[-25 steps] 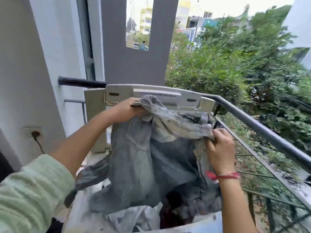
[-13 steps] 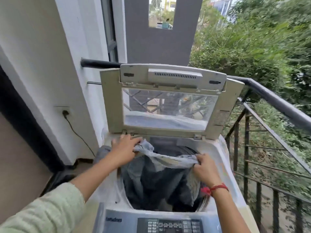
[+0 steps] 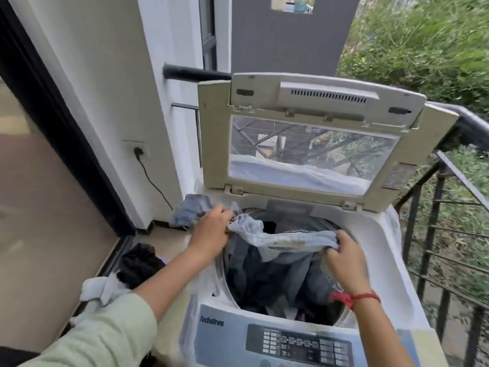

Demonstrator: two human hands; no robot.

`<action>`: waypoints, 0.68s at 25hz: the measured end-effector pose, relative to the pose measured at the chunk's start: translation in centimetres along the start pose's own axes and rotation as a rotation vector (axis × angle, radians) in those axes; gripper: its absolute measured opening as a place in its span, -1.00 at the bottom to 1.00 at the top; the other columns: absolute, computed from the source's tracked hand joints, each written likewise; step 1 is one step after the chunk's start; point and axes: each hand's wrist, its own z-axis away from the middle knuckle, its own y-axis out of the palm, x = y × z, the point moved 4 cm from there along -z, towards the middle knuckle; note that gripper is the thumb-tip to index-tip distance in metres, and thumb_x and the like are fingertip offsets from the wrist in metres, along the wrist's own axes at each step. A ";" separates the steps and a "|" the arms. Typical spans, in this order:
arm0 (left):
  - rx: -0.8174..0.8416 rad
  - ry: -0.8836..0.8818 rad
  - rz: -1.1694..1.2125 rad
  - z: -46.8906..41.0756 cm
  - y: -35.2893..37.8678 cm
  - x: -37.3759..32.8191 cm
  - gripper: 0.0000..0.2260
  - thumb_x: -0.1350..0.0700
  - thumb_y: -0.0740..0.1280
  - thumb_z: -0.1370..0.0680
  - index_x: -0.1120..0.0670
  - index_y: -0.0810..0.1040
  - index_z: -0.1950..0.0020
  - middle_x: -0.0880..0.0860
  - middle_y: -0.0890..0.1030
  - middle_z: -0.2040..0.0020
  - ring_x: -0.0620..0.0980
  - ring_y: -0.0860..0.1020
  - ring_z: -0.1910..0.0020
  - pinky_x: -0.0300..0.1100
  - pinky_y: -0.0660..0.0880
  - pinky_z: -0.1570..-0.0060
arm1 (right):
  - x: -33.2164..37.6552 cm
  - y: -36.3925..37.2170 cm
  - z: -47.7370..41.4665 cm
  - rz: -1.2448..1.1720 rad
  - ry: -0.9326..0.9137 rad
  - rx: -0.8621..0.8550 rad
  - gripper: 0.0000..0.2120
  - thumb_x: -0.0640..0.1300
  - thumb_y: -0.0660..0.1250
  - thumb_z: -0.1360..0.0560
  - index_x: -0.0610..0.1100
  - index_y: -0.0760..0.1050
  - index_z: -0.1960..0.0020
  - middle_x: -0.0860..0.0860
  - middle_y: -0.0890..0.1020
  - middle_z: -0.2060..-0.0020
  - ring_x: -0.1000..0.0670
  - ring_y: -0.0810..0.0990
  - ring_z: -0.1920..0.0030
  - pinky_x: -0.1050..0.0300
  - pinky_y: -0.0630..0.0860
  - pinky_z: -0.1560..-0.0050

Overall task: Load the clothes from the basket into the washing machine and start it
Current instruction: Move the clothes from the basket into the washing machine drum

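The white, top-loading plastic washing machine (image 3: 383, 234) is standing with its beige, window-panelled lid (image 3: 312, 99) raised upright at the machine's rear edge. The left hand (image 3: 211, 231) is gripping one end of a faded blue-grey denim garment (image 3: 277, 238) at the machine's rear-left rim, fingers curled round the bunched fabric. The right hand (image 3: 344, 258) is pinching the other end of the same garment at the machine's right rim, fingers curled over the hem. The denim garment is hanging stretched between both hands across the mouth of the round drum (image 3: 304, 224), its lower part sagging inside onto dark laundry (image 3: 264, 287); one loose part is trailing out over the machine's rear-left corner. The dark grey control panel (image 3: 299, 345) with rows of buttons is lying along the machine's front edge, apart from both hands. A red thread bracelet (image 3: 354, 298) is sitting on the right wrist. A heap of dark and white clothes (image 3: 137, 263) is lying low to the left of the machine; whether a basket is holding it cannot be told. A black metal railing (image 3: 471, 123) is running behind and to the right of the machine
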 end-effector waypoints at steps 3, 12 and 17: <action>-0.161 0.272 0.260 -2.7 -2.1 -6.8 -0.67 0.38 0.37 -0.36 0.13 0.56 -0.08 0.09 0.50 -0.03 0.10 0.53 0.06 -0.12 0.47 0.22 | 1.6 -5.4 -0.3 -0.233 -0.020 -0.369 -0.69 -0.22 0.06 -0.33 -0.28 0.46 0.02 -0.06 0.49 0.12 -0.02 0.41 0.11 0.17 0.27 0.14; 0.860 -0.043 -0.252 -5.5 7.4 -2.8 -0.61 0.08 0.16 -0.58 0.16 0.30 -0.39 0.20 0.41 -0.35 0.18 0.44 -0.25 -0.07 0.40 -0.09 | -6.5 -0.7 0.2 0.152 0.350 0.460 -0.54 -0.41 0.10 -0.41 -0.09 0.51 -0.19 -0.11 0.59 -0.03 -0.10 0.53 0.06 -0.05 0.53 -0.08; 0.185 -0.008 0.344 -8.6 4.3 -5.0 -0.48 0.32 0.13 -0.46 -0.04 0.34 -0.38 0.06 0.42 -0.33 0.09 0.42 -0.23 -0.05 0.42 -0.14 | -1.8 -3.4 -4.4 -0.205 0.137 -0.163 -0.42 -0.48 0.06 -0.38 -0.09 0.45 -0.29 -0.08 0.57 -0.13 -0.08 0.52 -0.10 0.12 0.43 -0.09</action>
